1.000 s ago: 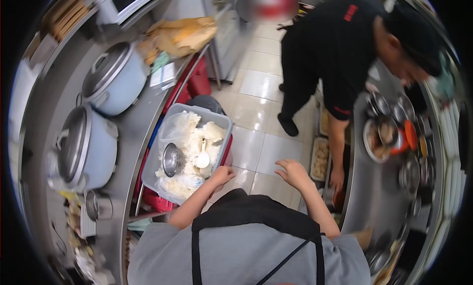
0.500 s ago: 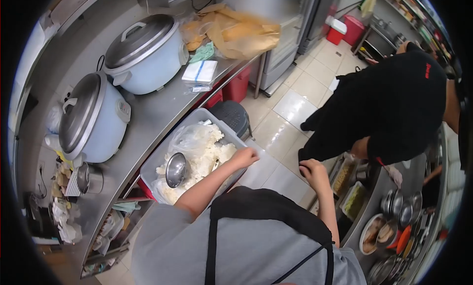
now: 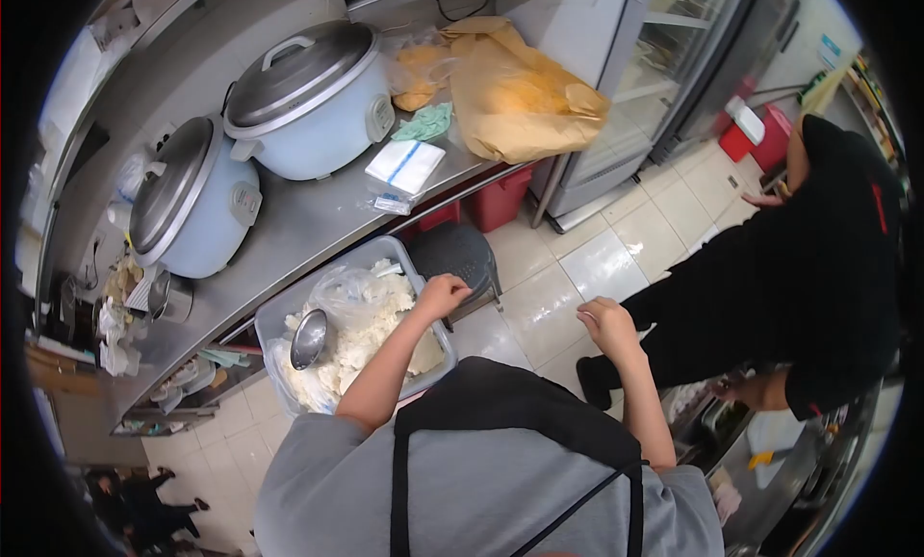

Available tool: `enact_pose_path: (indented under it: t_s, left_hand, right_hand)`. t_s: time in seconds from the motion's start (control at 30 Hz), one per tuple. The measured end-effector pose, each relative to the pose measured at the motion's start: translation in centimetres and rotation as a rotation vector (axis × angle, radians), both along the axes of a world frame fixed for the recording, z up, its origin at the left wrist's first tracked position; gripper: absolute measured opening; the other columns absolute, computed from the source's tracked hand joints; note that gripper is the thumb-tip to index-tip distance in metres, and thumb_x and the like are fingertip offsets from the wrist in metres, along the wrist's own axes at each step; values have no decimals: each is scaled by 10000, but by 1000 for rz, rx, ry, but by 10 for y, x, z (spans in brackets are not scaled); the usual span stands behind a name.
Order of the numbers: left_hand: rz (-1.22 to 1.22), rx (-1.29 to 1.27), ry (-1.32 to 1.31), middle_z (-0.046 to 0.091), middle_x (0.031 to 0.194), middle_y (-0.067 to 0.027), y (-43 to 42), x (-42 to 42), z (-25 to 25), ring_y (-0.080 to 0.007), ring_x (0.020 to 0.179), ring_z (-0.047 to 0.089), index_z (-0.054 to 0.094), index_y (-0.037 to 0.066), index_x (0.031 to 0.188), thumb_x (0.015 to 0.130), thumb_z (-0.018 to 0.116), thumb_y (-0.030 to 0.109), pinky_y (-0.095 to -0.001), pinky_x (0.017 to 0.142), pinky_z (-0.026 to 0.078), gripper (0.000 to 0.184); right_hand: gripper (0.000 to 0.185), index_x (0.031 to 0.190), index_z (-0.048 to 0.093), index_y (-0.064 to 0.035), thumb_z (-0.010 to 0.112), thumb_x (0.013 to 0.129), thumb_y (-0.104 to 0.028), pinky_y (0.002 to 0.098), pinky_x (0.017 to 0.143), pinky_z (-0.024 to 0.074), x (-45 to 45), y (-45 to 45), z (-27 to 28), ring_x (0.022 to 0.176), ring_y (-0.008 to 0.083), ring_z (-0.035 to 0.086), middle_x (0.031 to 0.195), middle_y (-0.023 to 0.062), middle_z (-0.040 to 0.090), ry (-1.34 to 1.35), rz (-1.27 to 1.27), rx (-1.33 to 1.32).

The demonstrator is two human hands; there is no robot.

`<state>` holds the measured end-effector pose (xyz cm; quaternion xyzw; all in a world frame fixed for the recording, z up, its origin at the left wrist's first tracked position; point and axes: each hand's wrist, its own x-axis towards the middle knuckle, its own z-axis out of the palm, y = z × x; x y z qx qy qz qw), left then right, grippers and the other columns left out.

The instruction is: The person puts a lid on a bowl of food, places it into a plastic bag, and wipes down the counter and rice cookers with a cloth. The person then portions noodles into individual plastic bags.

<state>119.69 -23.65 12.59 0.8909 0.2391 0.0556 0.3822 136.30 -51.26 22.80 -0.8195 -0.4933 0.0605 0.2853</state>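
My left hand (image 3: 443, 298) hangs over the right edge of a plastic tub (image 3: 272, 337), fingers curled together; whether anything is in them cannot be made out. In the tub lies cooked white rice (image 3: 371, 321) with a crumpled clear plastic bag (image 3: 342, 292) on it. A metal bowl (image 3: 310, 338) rests tilted on the rice, apart from my hand. Out in front of my apron, above the floor, my right hand (image 3: 608, 326) has its fingers bent in a pinch, and anything between them is too small to see.
Two large rice cookers (image 3: 303, 104) (image 3: 197, 201) stand on the steel counter (image 3: 298, 215), with brown paper (image 3: 525, 95) and a white packet (image 3: 404, 165) further along. A black stool (image 3: 452, 259) sits beside the tub. A co-worker in black (image 3: 770, 278) stands at right, near a glass-door fridge (image 3: 626, 104).
My view has turned, so the tub, counter and cookers sit differently in it. Both hands have shifted left in view, staying curled. The co-worker's arm now reaches out, and another person shows at lower left.
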Motion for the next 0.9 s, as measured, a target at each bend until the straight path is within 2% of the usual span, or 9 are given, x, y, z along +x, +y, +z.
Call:
enact_pose_path:
  t_s: [0.13, 0.27, 0.37, 0.4, 0.53, 0.67, 0.83, 0.87, 0.9]
  left_hand:
    - [240, -82, -25, 602, 784, -143, 36, 1, 8, -295, 753, 579, 647, 35, 792, 733, 603, 244, -349, 687, 454, 221]
    - [377, 30, -46, 603, 767, -155, 90, 29, 10, -301, 726, 582, 647, 40, 791, 736, 600, 252, -351, 670, 453, 224]
    - [449, 76, -44, 598, 752, -179, 137, 73, 22, -314, 728, 579, 648, 39, 769, 739, 592, 257, -369, 662, 449, 226]
    - [442, 177, -103, 596, 753, -184, 155, 91, 16, -330, 726, 575, 652, 41, 752, 739, 583, 247, -385, 680, 447, 217]
    - [428, 268, -90, 604, 752, -178, 212, 172, 19, -337, 748, 569, 658, 45, 754, 732, 587, 222, -393, 711, 447, 191]
    - [441, 423, -26, 603, 815, -166, 254, 237, 18, -329, 806, 556, 661, 52, 768, 715, 599, 184, -394, 753, 448, 155]
    - [519, 729, 98, 598, 877, -163, 287, 253, -35, -326, 815, 559, 649, 80, 812, 693, 597, 130, -396, 740, 461, 139]
    - [547, 735, 112, 598, 877, -163, 297, 256, -34, -326, 815, 559, 649, 80, 812, 693, 597, 130, -396, 740, 461, 139]
    - [597, 575, 117, 598, 893, -163, 306, 259, -27, -326, 806, 566, 643, 71, 813, 688, 600, 125, -397, 732, 462, 143]
  right_hand:
    - [66, 719, 596, -35, 602, 711, -100, 360, 641, 441, 38, 62, 2, 709, 288, 544, 724, 98, 570, -5, 247, 72]
    - [64, 703, 588, -32, 597, 712, -95, 354, 648, 440, 73, 114, 6, 707, 282, 540, 721, 94, 570, -14, 361, 128]
    - [62, 708, 589, -27, 594, 713, -89, 355, 650, 440, 100, 138, 14, 712, 281, 542, 722, 97, 572, -34, 355, 120]
    - [61, 714, 590, -23, 593, 713, -84, 356, 649, 441, 111, 143, 18, 713, 281, 544, 721, 100, 573, -37, 336, 120]
    - [62, 735, 598, -19, 597, 714, -78, 359, 639, 445, 162, 155, 27, 727, 288, 551, 733, 111, 584, -24, 247, 116]
    - [73, 743, 606, -25, 604, 722, -95, 362, 642, 446, 203, 185, 29, 729, 291, 556, 751, 116, 591, -3, 223, 38]
    - [112, 799, 618, -20, 599, 739, -112, 343, 656, 453, 235, 268, 23, 720, 300, 565, 772, 139, 599, 194, 545, 128]
    - [112, 799, 618, -20, 599, 739, -112, 343, 656, 453, 240, 289, 24, 720, 300, 565, 772, 139, 599, 198, 576, 132]
    - [115, 815, 614, -8, 594, 748, -99, 329, 648, 451, 243, 308, 25, 709, 285, 573, 768, 143, 600, 217, 624, 138]
